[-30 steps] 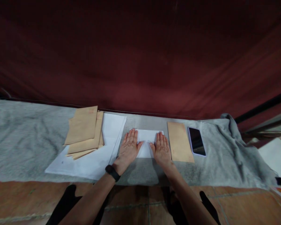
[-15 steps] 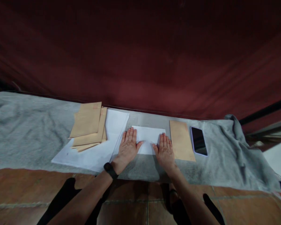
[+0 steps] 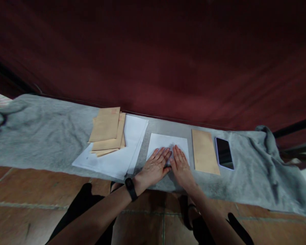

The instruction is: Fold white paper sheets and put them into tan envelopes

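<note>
A white sheet of paper (image 3: 165, 140), which looks folded, lies on the grey cloth in front of me. My left hand (image 3: 156, 165) rests flat on its lower part, fingers stretched out. Close beside it my right hand (image 3: 180, 166) also presses flat on the paper, fingers extended and nearly together. The two hands almost touch near the sheet's lower middle and cover its near edge. To the right of the paper lies a single brown envelope (image 3: 205, 151). On the left, several brown envelopes (image 3: 105, 126) are piled on larger white sheets (image 3: 135, 136).
A phone (image 3: 224, 153) with a pale purple case lies right of the single envelope. The grey cloth (image 3: 53, 136) covers the long narrow surface and bunches up at its right end. Dark red fabric (image 3: 153, 68) rises behind. Below is a tiled floor (image 3: 140, 228).
My hands have come together from the two sides of the paper to its lower middle. The view has shifted slightly, so the things sit farther right.
</note>
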The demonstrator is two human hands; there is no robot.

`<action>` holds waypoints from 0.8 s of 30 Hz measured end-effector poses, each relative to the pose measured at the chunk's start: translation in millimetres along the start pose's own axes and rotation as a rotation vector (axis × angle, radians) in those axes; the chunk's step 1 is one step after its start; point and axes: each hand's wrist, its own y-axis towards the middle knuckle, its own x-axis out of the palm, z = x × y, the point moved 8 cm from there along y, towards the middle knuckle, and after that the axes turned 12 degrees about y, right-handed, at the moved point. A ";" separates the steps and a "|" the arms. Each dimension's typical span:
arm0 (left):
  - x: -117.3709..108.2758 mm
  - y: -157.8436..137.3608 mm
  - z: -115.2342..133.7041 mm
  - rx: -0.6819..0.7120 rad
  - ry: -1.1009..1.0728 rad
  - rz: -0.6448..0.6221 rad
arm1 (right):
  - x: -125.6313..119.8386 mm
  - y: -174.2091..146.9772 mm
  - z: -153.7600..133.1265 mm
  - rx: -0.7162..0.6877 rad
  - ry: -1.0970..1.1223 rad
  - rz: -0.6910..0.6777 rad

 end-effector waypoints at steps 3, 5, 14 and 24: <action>-2.1 -0.8 -1.2 -0.010 -0.006 -0.020 | 4.1 -8.7 -14.0 -0.052 -0.006 -0.059; -2.4 -2.6 -0.6 0.001 -0.006 -0.019 | 3.3 -14.0 -15.9 -0.044 -0.039 -0.055; 2.0 -12.7 -16.8 -0.079 0.064 0.033 | -3.4 -26.4 -4.2 0.005 -0.130 -0.013; 6.1 -24.0 -37.9 -0.185 0.116 0.095 | -11.1 -34.7 3.4 0.030 -0.146 0.008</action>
